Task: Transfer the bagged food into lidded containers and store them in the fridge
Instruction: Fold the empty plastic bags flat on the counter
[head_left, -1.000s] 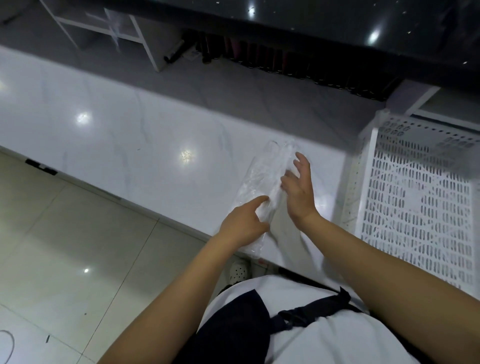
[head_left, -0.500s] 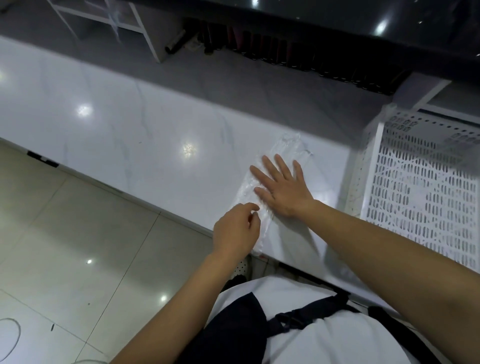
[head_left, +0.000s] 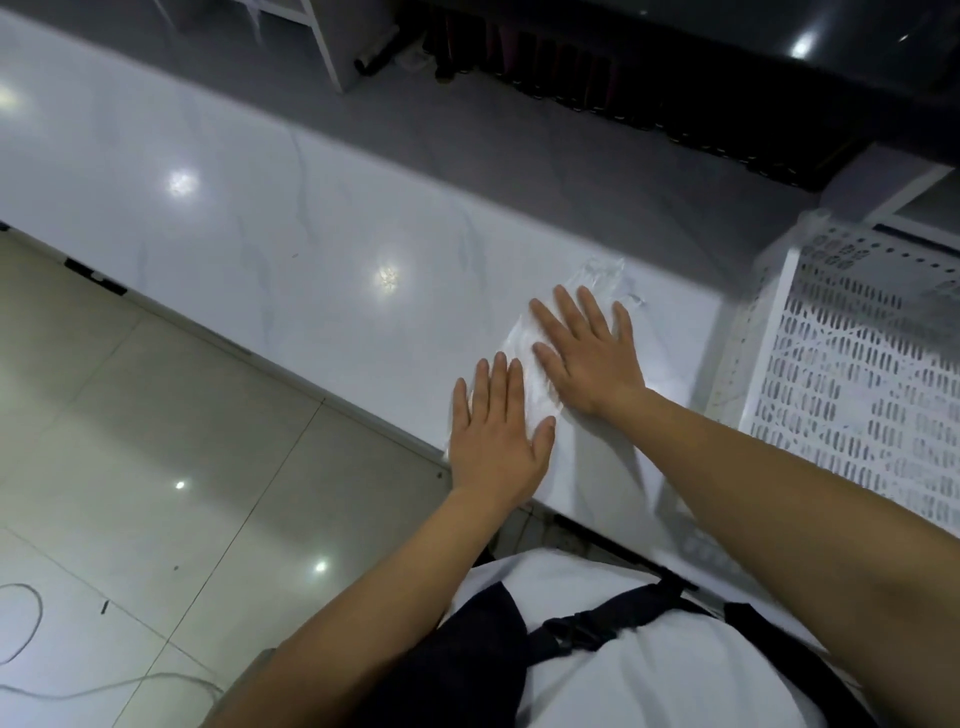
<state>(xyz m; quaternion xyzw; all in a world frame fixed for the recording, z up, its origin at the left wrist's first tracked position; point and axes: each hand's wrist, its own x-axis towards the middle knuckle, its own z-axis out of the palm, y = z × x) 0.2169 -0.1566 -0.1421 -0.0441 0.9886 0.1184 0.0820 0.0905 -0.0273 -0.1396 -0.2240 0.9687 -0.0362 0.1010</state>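
Both hands lie flat with straight fingers, left hand at the near end and right hand at mid-length of the clear bag on the counter, probably to flatten it.

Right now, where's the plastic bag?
Plastic bag lies flat on the white counter, under left hand and right hand, left of the perforated crate.

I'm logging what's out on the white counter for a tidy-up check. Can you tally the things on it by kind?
Clear plastic bag: 1, lying flat under both hands
White perforated crate: 1, at the counter's right end
Hands pressing on the bag: 2, left hand and right hand
Total: 4
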